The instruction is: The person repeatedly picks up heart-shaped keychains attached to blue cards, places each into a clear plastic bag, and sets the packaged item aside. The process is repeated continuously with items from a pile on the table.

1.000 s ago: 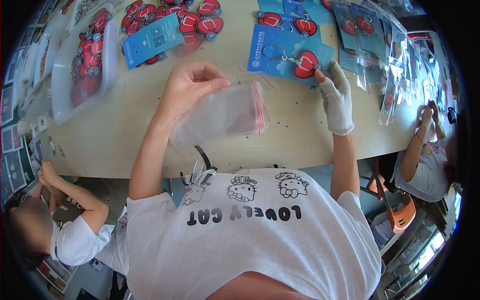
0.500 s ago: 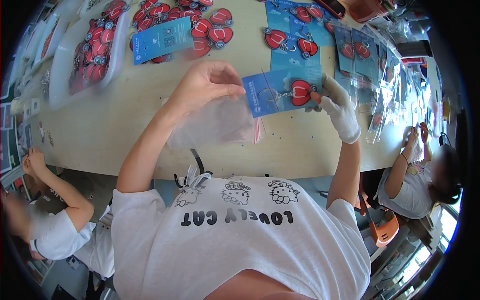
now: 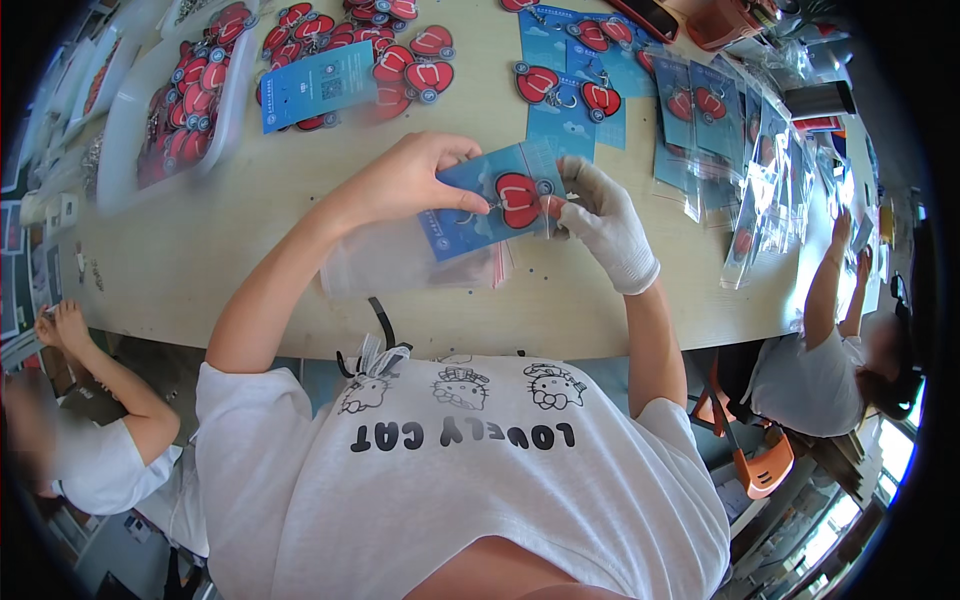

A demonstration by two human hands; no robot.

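Note:
My bare left hand point(image 3: 420, 182) grips a blue card point(image 3: 462, 237), its thumb lying across the front beside a red heart-like keychain point(image 3: 516, 200) mounted there. My right hand point(image 3: 612, 225), in a white glove with bare fingertips, pinches the card's right end. The card is tilted, right end higher, above the table; a clear sleeve seems to cover it, though its edges are hard to make out. Below my left wrist lies a stack of clear bags point(image 3: 375, 262) with red-striped edges, partly hidden by the card.
A translucent bin point(image 3: 232, 140) of red keychains stands at left, with a loose keychain pile point(image 3: 430, 75) and another blue card point(image 3: 318, 88) beside it. Keychains on blue cards point(image 3: 560, 128) lie far right of centre, bagged ones point(image 3: 770, 195) further right. Co-workers sit at both sides.
The card has moved left and its right end has swung up. My left thumb has slid from the card's left edge onto its front beside the keychain. My right hand moved left with it.

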